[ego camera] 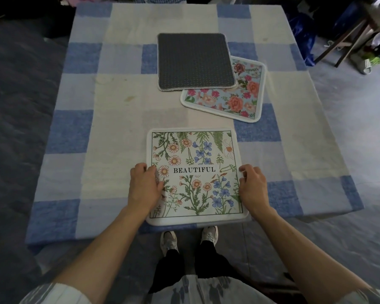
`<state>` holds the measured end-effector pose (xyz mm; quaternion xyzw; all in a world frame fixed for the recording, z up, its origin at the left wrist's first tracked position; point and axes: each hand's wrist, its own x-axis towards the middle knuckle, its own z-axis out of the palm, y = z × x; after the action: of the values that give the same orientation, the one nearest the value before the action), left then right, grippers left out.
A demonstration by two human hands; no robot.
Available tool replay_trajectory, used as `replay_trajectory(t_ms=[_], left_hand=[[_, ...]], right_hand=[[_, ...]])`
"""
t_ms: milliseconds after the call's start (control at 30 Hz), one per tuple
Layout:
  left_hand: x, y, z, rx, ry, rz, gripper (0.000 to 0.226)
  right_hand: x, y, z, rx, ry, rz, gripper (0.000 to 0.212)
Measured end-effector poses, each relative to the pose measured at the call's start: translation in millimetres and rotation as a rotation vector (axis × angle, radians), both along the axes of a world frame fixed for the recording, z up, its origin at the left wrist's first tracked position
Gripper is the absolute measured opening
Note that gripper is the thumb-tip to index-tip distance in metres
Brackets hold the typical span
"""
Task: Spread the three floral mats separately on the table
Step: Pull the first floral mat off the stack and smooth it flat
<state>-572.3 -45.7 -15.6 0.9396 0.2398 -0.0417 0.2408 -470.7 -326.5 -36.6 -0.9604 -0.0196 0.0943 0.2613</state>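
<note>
Mats, three: left grip [144, 185] and right grip [252, 185] pinch the BEAUTIFUL mat [195, 154]; dark mat [194, 61] overlaps rose mat [239, 100]

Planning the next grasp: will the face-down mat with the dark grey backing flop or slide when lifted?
Likely floppy and light: the square mat with the dark grey backing is thin, with a stitched edge. Its textured backing looks grippy but faces up, so the hidden side may slide. It overlaps the rose-print square mat, so dragging might shift that.
</note>
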Motion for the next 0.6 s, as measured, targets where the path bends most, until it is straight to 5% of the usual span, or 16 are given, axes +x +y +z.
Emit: replay_trajectory(t_ms=[600], left_hand=[[8.1,4.0,3.4,0.02,0.029,-0.039,0.039]], right_hand=[[6.6,17.4,12.2,-0.134,0.026,0.16,0.043]])
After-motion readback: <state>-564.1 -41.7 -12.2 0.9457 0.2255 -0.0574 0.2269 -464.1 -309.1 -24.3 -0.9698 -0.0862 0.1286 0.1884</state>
